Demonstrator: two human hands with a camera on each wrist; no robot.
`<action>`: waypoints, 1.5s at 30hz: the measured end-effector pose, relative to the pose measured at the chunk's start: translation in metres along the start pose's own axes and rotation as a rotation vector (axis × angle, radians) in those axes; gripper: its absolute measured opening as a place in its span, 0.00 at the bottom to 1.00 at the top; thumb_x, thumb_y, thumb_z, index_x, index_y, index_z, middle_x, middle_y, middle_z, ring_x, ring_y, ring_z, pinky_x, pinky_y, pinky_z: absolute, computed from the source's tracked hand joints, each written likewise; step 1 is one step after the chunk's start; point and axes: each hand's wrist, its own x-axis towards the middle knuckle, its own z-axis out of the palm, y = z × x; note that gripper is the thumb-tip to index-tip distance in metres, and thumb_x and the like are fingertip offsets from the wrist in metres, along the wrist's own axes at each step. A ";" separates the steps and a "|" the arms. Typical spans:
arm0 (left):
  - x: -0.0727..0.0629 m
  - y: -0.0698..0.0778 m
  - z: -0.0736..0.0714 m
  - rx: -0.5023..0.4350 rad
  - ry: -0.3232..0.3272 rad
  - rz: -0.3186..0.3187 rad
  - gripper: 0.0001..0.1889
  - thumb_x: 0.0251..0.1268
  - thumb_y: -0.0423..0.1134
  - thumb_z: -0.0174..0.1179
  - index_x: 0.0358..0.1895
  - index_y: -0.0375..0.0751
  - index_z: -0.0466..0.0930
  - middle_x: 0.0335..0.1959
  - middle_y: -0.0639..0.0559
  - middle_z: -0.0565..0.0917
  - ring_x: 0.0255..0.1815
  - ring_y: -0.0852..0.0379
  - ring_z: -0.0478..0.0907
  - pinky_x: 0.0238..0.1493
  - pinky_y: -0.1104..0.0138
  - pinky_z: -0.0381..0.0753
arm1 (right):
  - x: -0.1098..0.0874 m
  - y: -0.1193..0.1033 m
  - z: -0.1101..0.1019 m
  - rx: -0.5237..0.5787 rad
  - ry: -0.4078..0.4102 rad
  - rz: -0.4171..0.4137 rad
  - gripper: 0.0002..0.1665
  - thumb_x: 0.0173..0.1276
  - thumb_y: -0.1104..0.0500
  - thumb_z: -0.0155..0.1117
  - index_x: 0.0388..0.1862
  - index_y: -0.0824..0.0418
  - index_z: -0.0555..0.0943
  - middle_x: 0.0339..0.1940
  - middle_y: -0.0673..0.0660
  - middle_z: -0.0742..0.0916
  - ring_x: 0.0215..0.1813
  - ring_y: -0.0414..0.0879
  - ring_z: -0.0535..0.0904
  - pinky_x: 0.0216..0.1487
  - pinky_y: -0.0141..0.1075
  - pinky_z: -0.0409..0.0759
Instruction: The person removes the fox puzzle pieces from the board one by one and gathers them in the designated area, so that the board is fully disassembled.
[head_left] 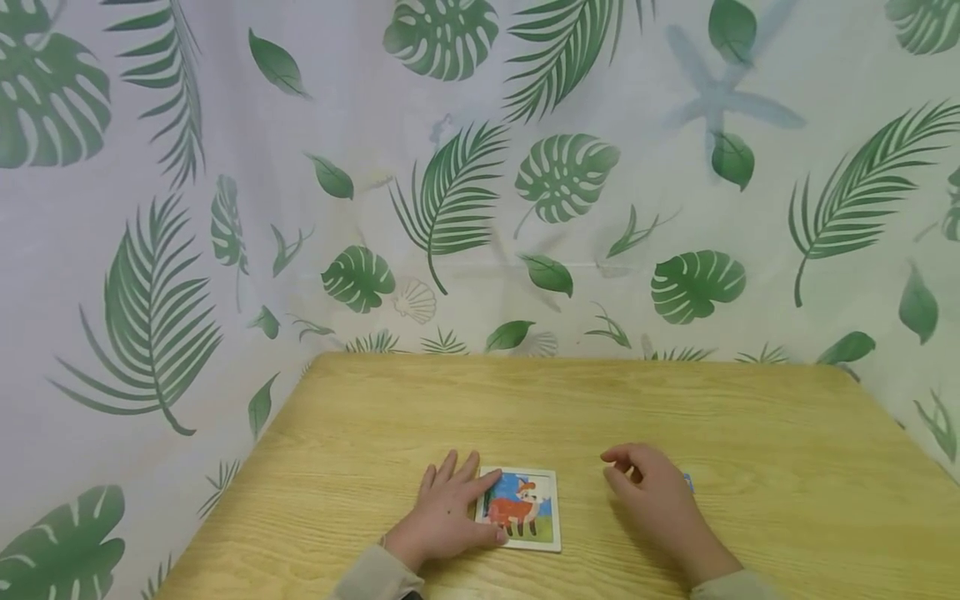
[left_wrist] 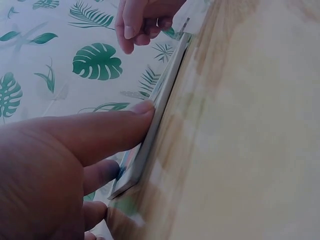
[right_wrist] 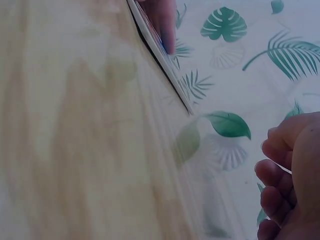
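Observation:
A small square fox puzzle [head_left: 517, 512] in a white frame lies flat on the wooden table. My left hand [head_left: 450, 512] rests over its left side with fingers spread; the thumb presses the near edge and the index finger lies over the upper left corner. The left wrist view has that thumb [left_wrist: 115, 132] straight on the frame's rim [left_wrist: 167, 85]. To the right of the puzzle, my right hand [head_left: 656, 500] hovers with loosely bent fingers, nothing visible between them. In the right wrist view its fingers [right_wrist: 275, 190] curl toward the palm. A small blue piece [head_left: 689, 482] peeks out behind this hand, mostly hidden.
The wooden table [head_left: 450, 400] runs back to a wall covered by a white sheet [head_left: 480, 308] printed with green leaves. The same sheet hangs along the left side. The table's left edge runs diagonally beyond my left hand.

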 end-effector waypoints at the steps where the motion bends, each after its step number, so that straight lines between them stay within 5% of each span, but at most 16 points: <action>1: 0.000 0.000 0.000 0.001 0.000 -0.001 0.46 0.55 0.65 0.69 0.77 0.55 0.66 0.82 0.40 0.52 0.81 0.34 0.37 0.74 0.36 0.34 | 0.001 -0.003 0.003 0.000 -0.008 -0.005 0.11 0.74 0.57 0.63 0.51 0.57 0.85 0.38 0.48 0.81 0.37 0.43 0.73 0.38 0.36 0.74; 27: -0.003 -0.001 0.006 0.015 -0.022 -0.002 0.45 0.57 0.67 0.66 0.78 0.56 0.65 0.82 0.41 0.51 0.81 0.34 0.37 0.75 0.37 0.35 | 0.001 -0.040 0.047 0.055 -0.229 -0.001 0.10 0.71 0.56 0.67 0.50 0.52 0.86 0.37 0.44 0.81 0.41 0.41 0.74 0.46 0.42 0.76; 45: 0.002 -0.001 0.000 0.053 -0.010 -0.008 0.47 0.56 0.68 0.66 0.78 0.57 0.64 0.82 0.43 0.49 0.81 0.35 0.35 0.75 0.39 0.32 | 0.007 -0.052 0.064 -0.219 -0.246 -0.142 0.20 0.66 0.51 0.72 0.56 0.54 0.87 0.41 0.45 0.80 0.43 0.43 0.74 0.49 0.46 0.77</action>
